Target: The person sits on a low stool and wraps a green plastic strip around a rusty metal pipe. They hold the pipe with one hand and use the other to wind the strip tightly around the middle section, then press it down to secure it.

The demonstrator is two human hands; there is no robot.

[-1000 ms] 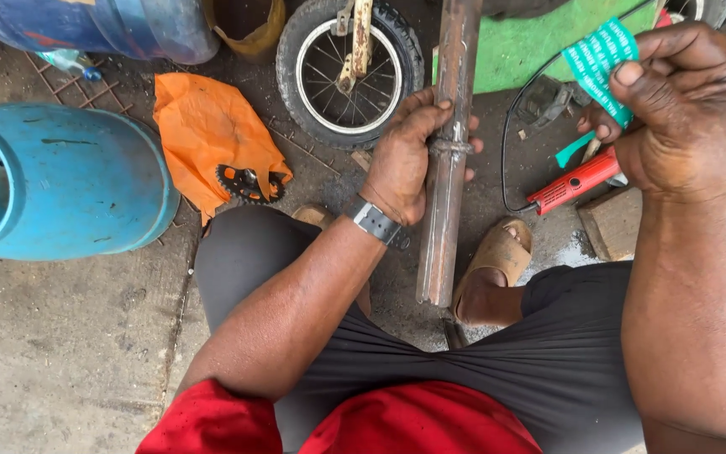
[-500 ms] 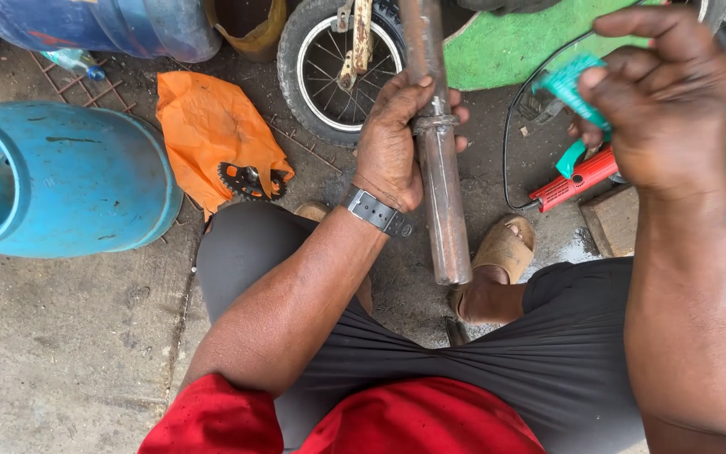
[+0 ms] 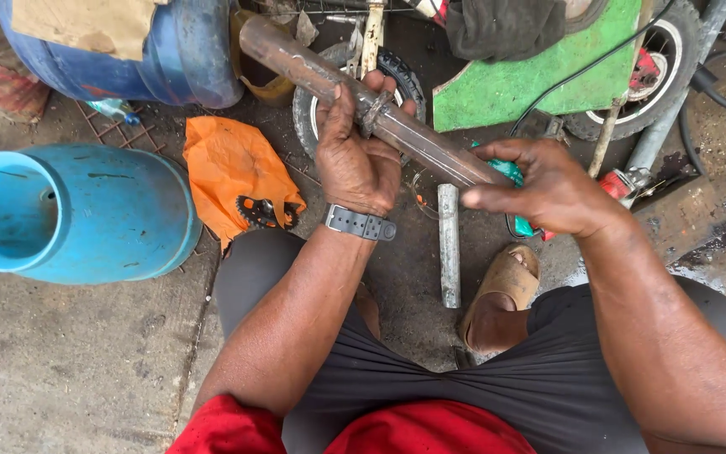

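soft even daylight, sharp focus, faint shadows

A seated worker, seen from above, wears a red short-sleeved shirt [image 3: 397,433] at the six o'clock edge of the frame, its hem bunched over dark grey knee-length shorts [image 3: 464,370] that stretch across both thighs. A dark grey rubber-strapped wristwatch [image 3: 360,224] with a ribbed band circles the left wrist, near the centre of the view. The forearms are bare, with no sleeves reaching past the upper arm. A tan open-toed rubber sandal [image 3: 506,282] covers one foot at about four o'clock from the watch, its broad strap scuffed and dusty. The left hand [image 3: 355,160] and the right hand [image 3: 548,189] are gloveless and carry no rings.
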